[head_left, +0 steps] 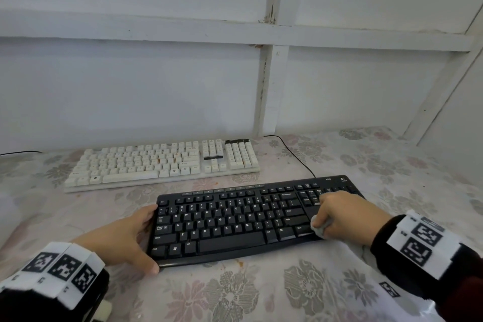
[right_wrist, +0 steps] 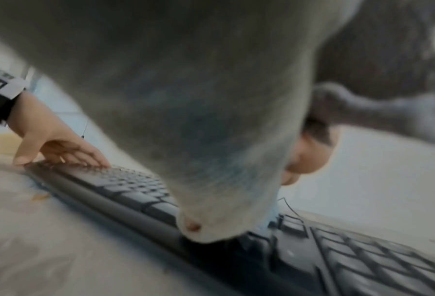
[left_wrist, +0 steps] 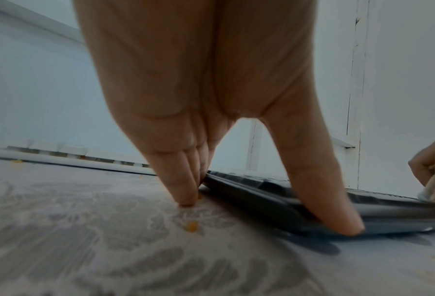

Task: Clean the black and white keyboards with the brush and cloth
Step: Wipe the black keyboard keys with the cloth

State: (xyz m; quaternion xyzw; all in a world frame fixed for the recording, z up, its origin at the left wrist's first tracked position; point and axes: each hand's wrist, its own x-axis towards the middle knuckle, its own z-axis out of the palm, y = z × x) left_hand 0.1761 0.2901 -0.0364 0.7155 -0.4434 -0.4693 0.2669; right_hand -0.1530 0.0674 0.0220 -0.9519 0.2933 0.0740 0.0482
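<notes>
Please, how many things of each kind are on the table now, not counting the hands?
Keyboards: 2, the white keyboard and the black keyboard
Cloths: 1, the cloth in the right hand
Brushes: 0 in view
Total: 3

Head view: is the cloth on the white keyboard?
No. The right hand presses the cloth on the black keyboard; the white keyboard lies untouched behind.

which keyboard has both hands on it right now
The black keyboard, nearest the person: the left hand steadies its left end, the right hand presses a cloth on it. The white keyboard lies untouched behind.
</notes>
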